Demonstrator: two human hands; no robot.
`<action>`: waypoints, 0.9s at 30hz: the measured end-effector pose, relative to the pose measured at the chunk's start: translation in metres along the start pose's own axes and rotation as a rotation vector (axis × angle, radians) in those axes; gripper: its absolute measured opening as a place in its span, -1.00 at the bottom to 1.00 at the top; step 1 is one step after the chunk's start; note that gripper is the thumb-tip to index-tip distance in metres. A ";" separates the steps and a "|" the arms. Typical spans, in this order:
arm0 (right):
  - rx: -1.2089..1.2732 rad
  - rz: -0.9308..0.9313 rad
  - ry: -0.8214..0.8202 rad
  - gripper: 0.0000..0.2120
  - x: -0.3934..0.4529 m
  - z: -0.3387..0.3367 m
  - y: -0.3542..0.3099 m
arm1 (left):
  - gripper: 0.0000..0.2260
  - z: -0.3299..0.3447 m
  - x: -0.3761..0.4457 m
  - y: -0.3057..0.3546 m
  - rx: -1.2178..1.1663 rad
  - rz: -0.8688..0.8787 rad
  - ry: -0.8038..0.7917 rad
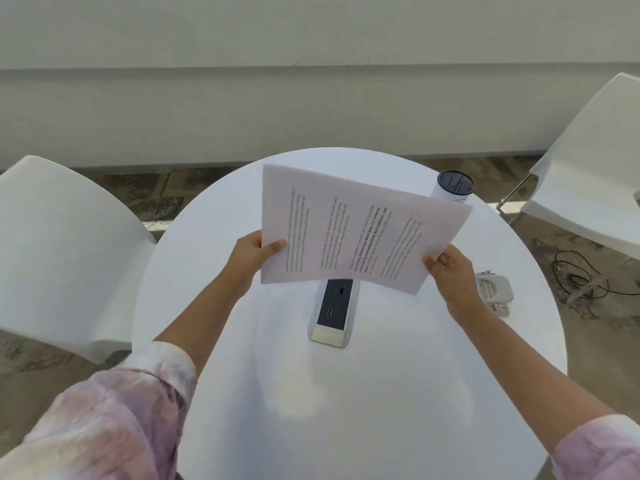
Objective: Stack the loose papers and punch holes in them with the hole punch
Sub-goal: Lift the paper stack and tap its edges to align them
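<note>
While both hands hold it above round white bench (242, 393), papers (360, 230) stack lies landscape, long axis left-right, right end tilted down, text lines running toward and away from person. Left hand (254, 252) grip pinched on left short edge, thumb on top. Right hand (450, 271) grip pinched on lower right corner. Hole punch (493, 292) rests on bench near right rim, beside right hand, apart from papers.
</note>
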State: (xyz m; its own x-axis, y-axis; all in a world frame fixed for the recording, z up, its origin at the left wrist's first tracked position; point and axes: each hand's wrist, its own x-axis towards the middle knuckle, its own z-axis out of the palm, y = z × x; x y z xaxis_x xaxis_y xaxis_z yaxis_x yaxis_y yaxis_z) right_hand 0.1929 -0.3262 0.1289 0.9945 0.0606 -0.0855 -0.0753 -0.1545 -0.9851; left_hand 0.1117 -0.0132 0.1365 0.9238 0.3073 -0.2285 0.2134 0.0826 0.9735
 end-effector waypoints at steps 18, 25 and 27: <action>-0.159 -0.116 -0.017 -0.80 0.001 0.005 0.015 | -0.72 0.010 -0.006 -0.018 -0.001 0.040 0.060; -0.169 -0.004 -0.021 -0.76 0.006 0.006 0.022 | -0.77 0.017 -0.008 -0.025 0.077 0.003 0.049; -0.189 0.012 0.044 -0.68 0.006 0.006 0.024 | -0.76 0.018 -0.007 -0.024 0.049 0.000 0.057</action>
State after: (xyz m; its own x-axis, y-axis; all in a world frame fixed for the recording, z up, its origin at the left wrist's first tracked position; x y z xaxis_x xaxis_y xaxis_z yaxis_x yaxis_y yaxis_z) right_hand 0.1964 -0.3233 0.1037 0.9961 0.0145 -0.0866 -0.0766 -0.3378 -0.9381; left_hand 0.1055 -0.0342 0.1152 0.9047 0.3607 -0.2270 0.2294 0.0367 0.9726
